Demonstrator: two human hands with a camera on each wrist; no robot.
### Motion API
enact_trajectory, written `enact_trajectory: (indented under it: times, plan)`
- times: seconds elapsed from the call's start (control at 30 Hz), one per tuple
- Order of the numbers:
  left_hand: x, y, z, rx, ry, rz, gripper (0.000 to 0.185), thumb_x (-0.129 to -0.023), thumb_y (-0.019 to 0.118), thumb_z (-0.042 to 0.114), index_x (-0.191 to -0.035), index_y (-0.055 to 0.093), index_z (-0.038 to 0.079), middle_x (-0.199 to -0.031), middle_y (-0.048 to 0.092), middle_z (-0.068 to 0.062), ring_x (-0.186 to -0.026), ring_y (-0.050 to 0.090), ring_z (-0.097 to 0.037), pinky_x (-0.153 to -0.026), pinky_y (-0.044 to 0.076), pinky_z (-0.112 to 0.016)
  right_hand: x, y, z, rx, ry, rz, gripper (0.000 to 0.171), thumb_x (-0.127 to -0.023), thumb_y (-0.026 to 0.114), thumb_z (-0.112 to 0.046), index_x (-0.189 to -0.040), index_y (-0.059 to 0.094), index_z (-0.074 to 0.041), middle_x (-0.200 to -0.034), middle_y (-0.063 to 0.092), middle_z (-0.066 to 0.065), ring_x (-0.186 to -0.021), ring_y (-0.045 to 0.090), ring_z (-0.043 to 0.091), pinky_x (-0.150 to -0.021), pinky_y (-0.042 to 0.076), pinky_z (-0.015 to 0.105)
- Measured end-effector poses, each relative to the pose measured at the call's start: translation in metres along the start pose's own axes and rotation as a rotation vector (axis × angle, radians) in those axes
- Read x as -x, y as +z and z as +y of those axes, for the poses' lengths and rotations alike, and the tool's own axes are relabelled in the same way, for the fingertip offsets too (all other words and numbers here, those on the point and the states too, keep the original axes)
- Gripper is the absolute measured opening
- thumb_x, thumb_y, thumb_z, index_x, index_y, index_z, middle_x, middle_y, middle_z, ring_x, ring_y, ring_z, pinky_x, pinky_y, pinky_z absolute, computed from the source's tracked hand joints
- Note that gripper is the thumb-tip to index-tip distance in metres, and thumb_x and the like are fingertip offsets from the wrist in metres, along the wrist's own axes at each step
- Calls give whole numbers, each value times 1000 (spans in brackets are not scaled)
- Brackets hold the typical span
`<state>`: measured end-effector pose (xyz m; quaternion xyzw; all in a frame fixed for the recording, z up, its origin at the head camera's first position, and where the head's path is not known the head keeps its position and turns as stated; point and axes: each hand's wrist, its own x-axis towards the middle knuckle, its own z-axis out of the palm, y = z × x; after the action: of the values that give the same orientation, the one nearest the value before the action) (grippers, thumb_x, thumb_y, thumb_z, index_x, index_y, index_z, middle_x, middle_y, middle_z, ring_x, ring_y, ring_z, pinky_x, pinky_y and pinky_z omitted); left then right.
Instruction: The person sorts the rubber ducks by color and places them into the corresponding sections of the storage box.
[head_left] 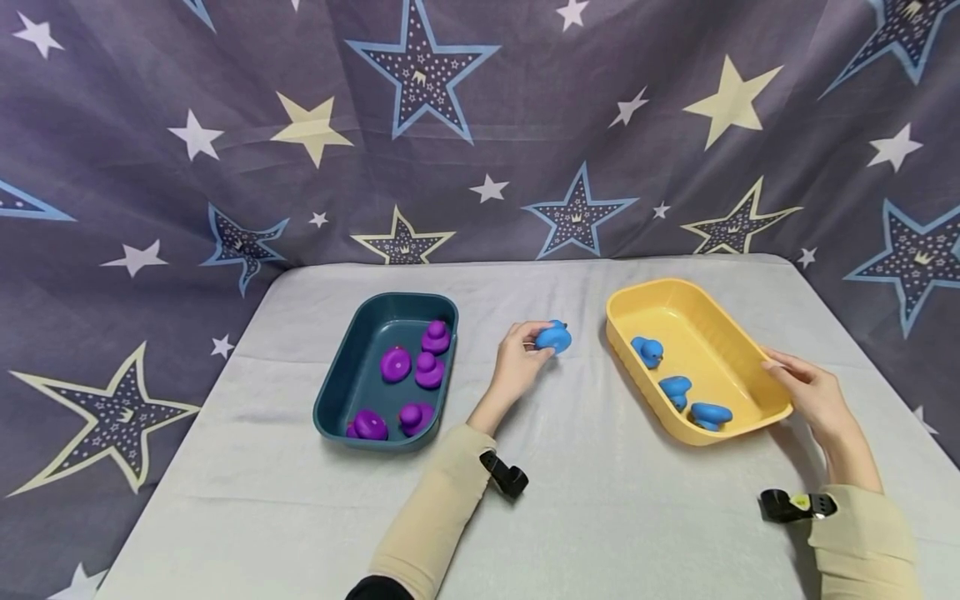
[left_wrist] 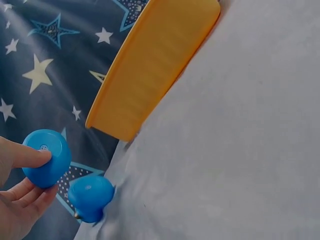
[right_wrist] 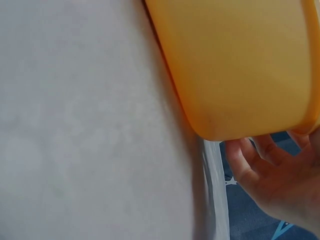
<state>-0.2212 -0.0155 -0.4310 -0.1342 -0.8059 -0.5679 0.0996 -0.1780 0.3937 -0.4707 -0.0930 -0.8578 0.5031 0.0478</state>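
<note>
Your left hand [head_left: 517, 360] pinches a blue toy duck [head_left: 553, 337] with your thumb and fingertips; the duck is up off the grey tablecloth [head_left: 600, 500], in the gap between the two trays, nearer the yellow one; in the left wrist view your fingers [left_wrist: 22, 192] curl round the duck's flat round bottom [left_wrist: 47, 157], and its head points down and away.

Your right hand [head_left: 806, 392] rests on the near right corner of the yellow tray [head_left: 731, 312]; the thumb lies along the rim and the fingers go under the edge; in the right wrist view the fingertips [right_wrist: 240, 160] bend just below the tray wall [right_wrist: 235, 65], touching it; so this hand holds the tray at its rim.

Three more blue ducks sit inside the yellow tray; one [head_left: 647, 351] is near the left wall, one [head_left: 675, 388] is in the middle, and one [head_left: 710, 414] is close to the near end.

The dark teal tray [head_left: 352, 367] stands to the left of your left hand, well apart from the yellow tray; it has five purple ducks [head_left: 395, 364] in it; three are in the far half and two are at the near end.

Behind the table hangs a dark cloth with stars [head_left: 420, 75].
</note>
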Motion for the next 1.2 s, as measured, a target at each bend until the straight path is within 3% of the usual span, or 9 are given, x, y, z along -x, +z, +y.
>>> enact_trajectory:
  times: [0.4,0.8,1.2]
  plan:
    - [-7,14,11,-6,72,-33,31,-73,67,-5,-103,63,3,-99,54,-13,-87,57,-22,-75,45,-18,-4,-2,6,-34,-24,-9,51,-83,57,-41,-128,50,-16,-93,48,-36,-85,41,-17,-68,33,2]
    - [-13,33,23,-33,151,-94,30,-73,66,-6,-102,63,1,-96,53,-14,-86,58,-21,-75,44,-15,17,-1,-35,-58,-12,-55,34,-84,58,-36,-118,57,-30,-85,49,-36,-80,44,-17,-65,37,4]
    - [-21,44,29,-71,145,-156,30,-77,64,-2,-106,62,4,-98,53,-10,-90,57,-19,-78,43,-14,24,0,-45,-60,-4,-53,37,-86,55,-33,-123,53,-26,-88,48,-36,-81,40,-17,-66,34,3]
